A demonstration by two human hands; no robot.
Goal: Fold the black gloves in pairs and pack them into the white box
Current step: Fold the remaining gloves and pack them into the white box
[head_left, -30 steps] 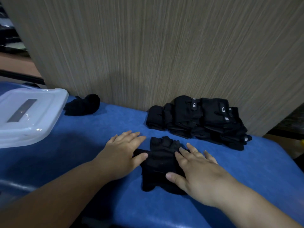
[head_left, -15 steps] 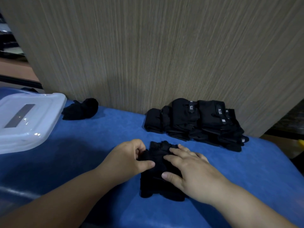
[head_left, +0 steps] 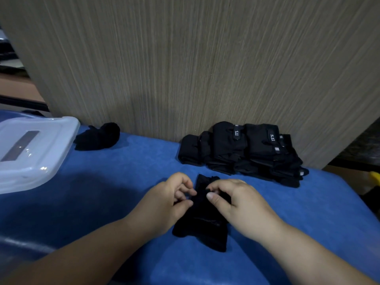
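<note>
Blue table (head_left: 102, 202) | box (head_left: 30, 153) 1 | glove pile (head_left: 246, 153) 1 | bundle (head_left: 98, 136) 1 | held gloves (head_left: 202, 223)

Two bare hands: one left hand (head_left: 164, 204) and one right hand (head_left: 242, 206)

One flat glove stack (head_left: 202, 227) lies under them; whether it is one glove or two laid together cannot be told

One rolled bundle (head_left: 98, 136) of black cloth lies alone

One glove pile (head_left: 242, 153): at least four folded humps show along its top, while the lower layers are too dark and overlapped to count, and two lettered tags (head_left: 236, 135) show on it

One white box (head_left: 30, 153), one blue table (head_left: 102, 192), one wood-grain panel (head_left: 185, 68)
</note>
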